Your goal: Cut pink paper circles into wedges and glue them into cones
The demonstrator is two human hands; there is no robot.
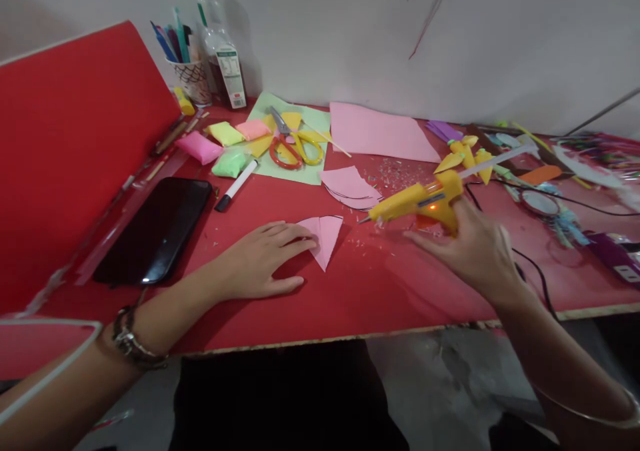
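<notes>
A yellow hot glue gun (417, 201) with a lit orange light is gripped by my right hand (470, 247), raised a little over the red table. Its nozzle points left, and a clear glue stick pokes out of its back. My left hand (267, 257) lies flat with fingers spread, fingertips touching a small pink fan-shaped paper piece (324, 237) that has a crease down its middle. Just behind that piece sits a stack of pink curved paper cutouts (350, 187) with dark outlined edges.
Red-and-yellow scissors (295, 151) rest on green paper (305, 174). A phone (155, 231), a marker (237, 184) and soft coloured packets (200, 147) are on the left. Pink sheet (383, 131) lies at the back; a black cord (540, 277) trails right. A bottle (225, 71) stands by the wall.
</notes>
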